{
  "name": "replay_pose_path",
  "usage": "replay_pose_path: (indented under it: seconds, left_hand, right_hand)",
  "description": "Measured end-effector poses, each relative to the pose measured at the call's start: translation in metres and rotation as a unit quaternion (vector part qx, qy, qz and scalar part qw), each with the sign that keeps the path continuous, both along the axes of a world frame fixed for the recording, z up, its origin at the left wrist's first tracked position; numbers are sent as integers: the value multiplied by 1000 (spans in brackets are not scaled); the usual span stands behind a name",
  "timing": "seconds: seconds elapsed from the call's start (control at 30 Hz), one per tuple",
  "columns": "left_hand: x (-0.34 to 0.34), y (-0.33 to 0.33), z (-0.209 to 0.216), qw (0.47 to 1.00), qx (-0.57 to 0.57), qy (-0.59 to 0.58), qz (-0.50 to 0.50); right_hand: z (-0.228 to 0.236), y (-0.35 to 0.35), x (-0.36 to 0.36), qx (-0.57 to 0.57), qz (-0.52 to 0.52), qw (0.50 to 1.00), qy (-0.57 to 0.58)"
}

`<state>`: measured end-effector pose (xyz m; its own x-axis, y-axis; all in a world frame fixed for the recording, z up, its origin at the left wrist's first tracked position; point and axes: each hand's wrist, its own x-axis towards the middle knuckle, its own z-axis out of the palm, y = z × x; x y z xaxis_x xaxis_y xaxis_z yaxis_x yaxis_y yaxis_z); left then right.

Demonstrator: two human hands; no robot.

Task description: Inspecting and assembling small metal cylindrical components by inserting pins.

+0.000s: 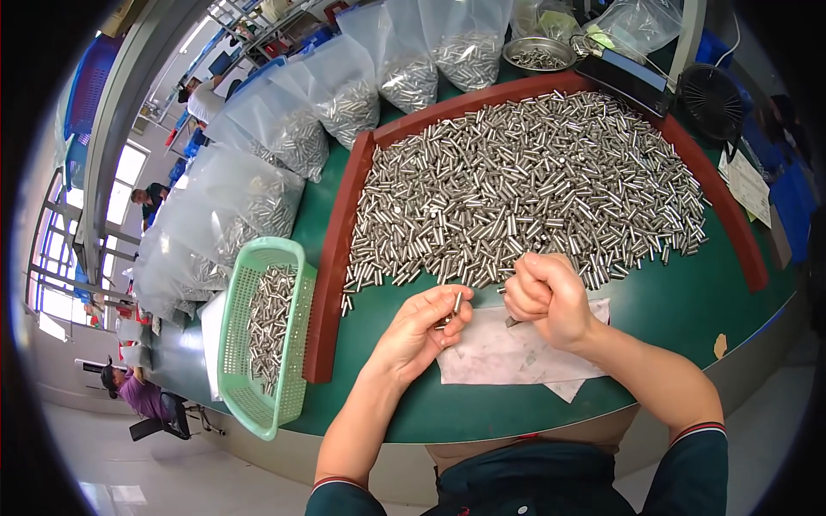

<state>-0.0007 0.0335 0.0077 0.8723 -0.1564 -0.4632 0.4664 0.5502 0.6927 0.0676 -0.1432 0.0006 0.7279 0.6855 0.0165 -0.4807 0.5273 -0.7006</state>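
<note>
My left hand [423, 331] is closed round a few short metal pins [458, 301], one of them upright between thumb and fingertips. To its right my right hand [551, 301] is curled with its fingertips pressed together; what it holds, if anything, is hidden. Both hands are over a stained pale cloth [508, 359] on the green table [379, 413]. Just beyond them spreads a big heap of shiny cylindrical metal pins [525, 185].
A red-brown frame [335, 284] borders the heap. Left of it stands a green basket [291, 378] partly filled with pins. Clear bags of pins [348, 107] line the far left edge. Behind are a metal bowl [538, 47], a dark screen device [624, 83] and a black fan [710, 101].
</note>
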Motion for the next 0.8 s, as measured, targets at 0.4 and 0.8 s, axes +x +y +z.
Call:
replay_pose_path:
  seconds: [0.4, 0.8]
  left_hand:
    - [13, 2, -8, 820, 539, -178, 73]
    - [-7, -32, -1, 719, 639, -261, -80]
  right_hand:
    - [1, -1, -1, -11, -8, 1000, 0]
    - [2, -2, -1, -8, -16, 1000, -7]
